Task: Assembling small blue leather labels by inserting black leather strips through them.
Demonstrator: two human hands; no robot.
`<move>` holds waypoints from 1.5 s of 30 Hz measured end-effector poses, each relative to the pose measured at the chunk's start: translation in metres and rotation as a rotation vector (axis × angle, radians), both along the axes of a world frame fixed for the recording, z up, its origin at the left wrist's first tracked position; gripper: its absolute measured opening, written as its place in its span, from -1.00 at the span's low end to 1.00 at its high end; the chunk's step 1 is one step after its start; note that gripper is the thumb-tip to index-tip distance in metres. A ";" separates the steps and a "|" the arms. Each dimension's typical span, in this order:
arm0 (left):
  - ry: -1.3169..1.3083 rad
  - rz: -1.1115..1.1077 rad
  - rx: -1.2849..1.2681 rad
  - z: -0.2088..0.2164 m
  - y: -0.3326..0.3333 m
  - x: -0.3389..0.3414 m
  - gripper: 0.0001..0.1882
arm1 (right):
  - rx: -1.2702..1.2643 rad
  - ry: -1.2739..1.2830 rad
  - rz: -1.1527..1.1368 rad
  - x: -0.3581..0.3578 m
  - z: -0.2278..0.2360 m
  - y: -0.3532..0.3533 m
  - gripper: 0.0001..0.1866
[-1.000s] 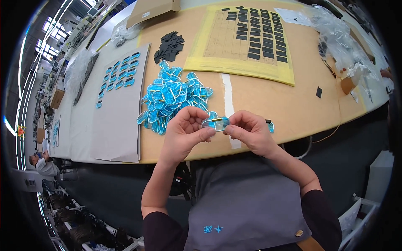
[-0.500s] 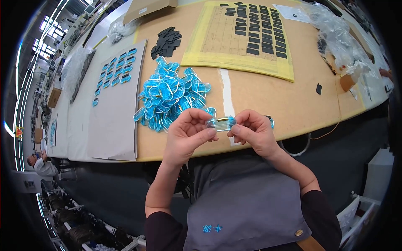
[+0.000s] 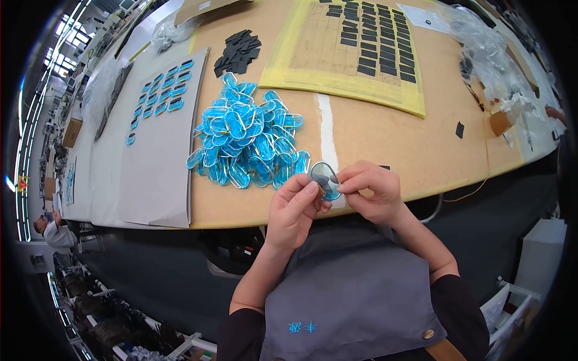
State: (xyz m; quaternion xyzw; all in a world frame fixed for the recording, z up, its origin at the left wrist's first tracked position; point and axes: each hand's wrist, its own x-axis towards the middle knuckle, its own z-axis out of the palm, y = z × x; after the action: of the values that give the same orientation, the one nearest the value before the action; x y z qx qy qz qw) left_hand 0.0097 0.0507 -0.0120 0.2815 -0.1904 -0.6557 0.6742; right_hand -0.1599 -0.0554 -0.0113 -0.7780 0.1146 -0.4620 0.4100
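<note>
Above the table's near edge, a clear blue oval piece with a shiny rim (image 3: 326, 177) stands roughly upright between my hands. My left hand (image 3: 294, 208) is closed on its lower left side, thumb against the fingers. My right hand (image 3: 372, 191) pinches at its right edge with thumb and fingertips. Left of the hands lies a heap of similar blue oval pieces (image 3: 244, 135). A small dark item, mostly hidden, pokes out behind my right hand.
On a grey board (image 3: 158, 174) at left, several blue ovals with black patches lie in rows. Behind the heap is a pile of black rectangles (image 3: 238, 53). More lie on a yellow-edged board (image 3: 343, 90). Crumpled clear plastic (image 3: 481, 45) sits at far right.
The oval piece has turned from lying sideways between both hands to standing upright. My left hand has moved right, closer to my right hand. The view has shifted slightly.
</note>
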 end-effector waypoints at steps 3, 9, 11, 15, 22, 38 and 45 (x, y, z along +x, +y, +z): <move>-0.039 0.002 0.046 0.000 0.000 -0.001 -0.87 | 0.317 0.032 0.090 -0.004 0.005 0.001 -0.83; -0.072 0.008 0.011 0.003 0.000 -0.006 -0.79 | 0.842 -0.022 0.189 -0.002 0.019 0.005 -0.87; -0.027 0.010 0.023 0.010 -0.002 -0.006 -0.76 | 0.817 -0.008 0.201 -0.003 0.020 0.004 -0.84; 0.006 -0.008 -0.003 0.009 -0.006 -0.003 -0.70 | 0.804 0.003 0.185 -0.003 0.022 0.003 -0.85; -0.101 -0.049 -0.007 -0.006 -0.007 0.000 -0.74 | 0.877 0.080 0.216 -0.003 0.027 0.001 -0.82; 0.106 -0.065 -0.109 -0.019 -0.016 -0.008 -0.77 | 0.990 0.088 0.349 -0.003 0.025 -0.006 -0.84; 0.115 -0.001 -0.071 -0.029 -0.018 -0.015 -0.82 | 0.827 0.165 0.190 -0.001 0.027 -0.006 -0.85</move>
State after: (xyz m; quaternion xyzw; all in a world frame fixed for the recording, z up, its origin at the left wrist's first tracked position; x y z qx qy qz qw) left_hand -0.0052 0.0329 -0.0413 0.2194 -0.1747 -0.6641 0.6930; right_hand -0.1612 -0.0613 0.0158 -0.5896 0.2503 -0.2737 0.7175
